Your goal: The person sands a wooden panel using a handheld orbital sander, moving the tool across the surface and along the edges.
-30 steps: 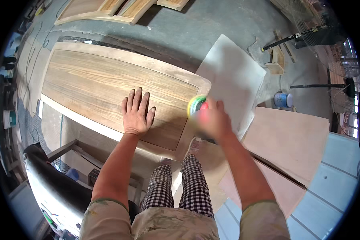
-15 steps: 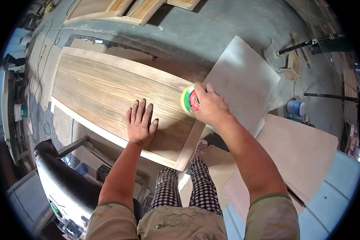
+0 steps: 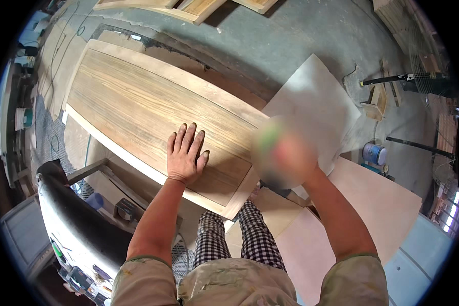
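My left hand lies flat near the front edge of a framed wooden panel, its fingers spread over the grained wood. Just off the panel's right end is my right hand, heavily blurred. It grips a round thing that shows only as a smear of green and red; half a second ago it appeared as a disc with a yellow rim and a green and red face. Whether the disc touches the panel's edge, I cannot tell.
A pale sheet lies on the floor beyond my right hand, and a pinkish board lies nearer. A blue container stands at the right. To the left is a curved black and white object. More wooden frames lie at the far side.
My right hand and the disc have moved right and slightly nearer, off the panel's right end, and become blurred. My left hand stays flat on the panel. The view has shifted slightly.
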`<state>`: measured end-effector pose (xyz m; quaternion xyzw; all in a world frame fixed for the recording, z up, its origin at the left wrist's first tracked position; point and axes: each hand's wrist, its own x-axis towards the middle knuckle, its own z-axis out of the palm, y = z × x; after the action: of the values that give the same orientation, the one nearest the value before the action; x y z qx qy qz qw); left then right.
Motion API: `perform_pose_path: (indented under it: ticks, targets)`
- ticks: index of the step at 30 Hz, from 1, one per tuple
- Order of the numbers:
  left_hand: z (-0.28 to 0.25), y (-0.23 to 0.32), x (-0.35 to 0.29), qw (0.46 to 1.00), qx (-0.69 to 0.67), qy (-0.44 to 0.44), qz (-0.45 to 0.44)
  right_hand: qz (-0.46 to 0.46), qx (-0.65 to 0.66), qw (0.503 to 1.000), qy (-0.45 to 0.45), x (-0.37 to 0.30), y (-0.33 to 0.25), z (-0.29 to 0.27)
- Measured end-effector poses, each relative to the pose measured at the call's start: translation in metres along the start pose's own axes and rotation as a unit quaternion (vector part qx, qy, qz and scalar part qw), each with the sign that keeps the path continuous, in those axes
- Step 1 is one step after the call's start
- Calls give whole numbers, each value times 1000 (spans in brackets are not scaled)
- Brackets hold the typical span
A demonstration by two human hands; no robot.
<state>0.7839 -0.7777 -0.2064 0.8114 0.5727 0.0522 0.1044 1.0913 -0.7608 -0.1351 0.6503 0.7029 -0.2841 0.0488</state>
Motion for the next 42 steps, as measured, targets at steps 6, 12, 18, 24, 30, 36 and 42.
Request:
perform_pose_path:
  ticks: [6, 12, 18, 24, 30, 36, 42]
  targets:
    - [3, 0, 0, 1000, -10, 7, 5, -182, -2, 961, 209, -17, 37, 53]
    - [7, -3, 9, 999, 13, 28, 16, 38, 96, 991, 91, -5, 11, 23]
    - [5, 2, 3, 999, 12, 30, 15, 7, 42, 998, 52, -21, 12, 32]
    - [5, 3, 0, 1000, 7, 12, 13, 36, 71, 994, 73, -32, 0, 8]
    - [0, 2, 3, 1000, 7, -4, 2, -25, 24, 998, 59, 25, -51, -21]
    - [2, -5, -4, 1000, -5, 3, 2, -24, 28, 999, 27, 32, -44, 2]
    - [-1, 3, 0, 1000, -25, -3, -7, -47, 35, 998, 36, 60, -24, 1]
